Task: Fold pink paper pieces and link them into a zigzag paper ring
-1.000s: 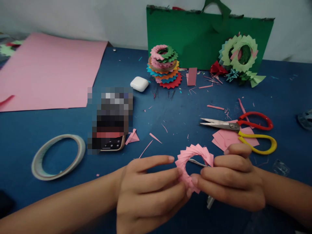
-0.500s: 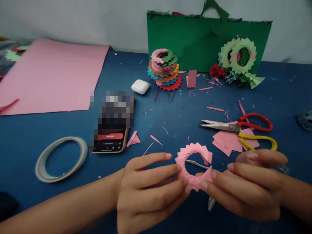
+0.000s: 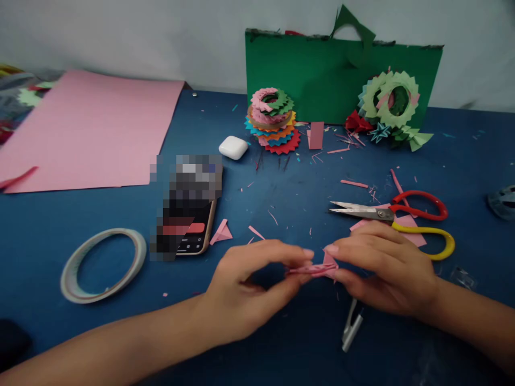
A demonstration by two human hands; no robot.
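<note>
A ring of interlocked pink folded paper (image 3: 317,269) is held edge-on in front of me, so its hole does not show. My left hand (image 3: 257,289) pinches its left side between thumb and fingers. At the other end, my right hand (image 3: 382,268) has thumb and forefinger on a pointed pink fold that sticks up. Below the right hand lies a slim silver metal tool (image 3: 352,329), partly hidden. Scissors (image 3: 382,213) with one red and one yellow handle rest on pink paper pieces (image 3: 414,225), just beyond that hand.
A tape roll (image 3: 139,262), a phone (image 3: 193,236) and a white earbud case (image 3: 233,147) lie to the left. Pink sheet paper (image 3: 104,128) covers the back left. Stacked paper rings (image 3: 273,123) and pale green rings (image 3: 402,102) stand before a green board (image 3: 314,75). Paper scraps are scattered about.
The pink ring has turned from facing me to edge-on. Both hands have rotated with it, and the right hand has shifted left and up to grip the pointed end.
</note>
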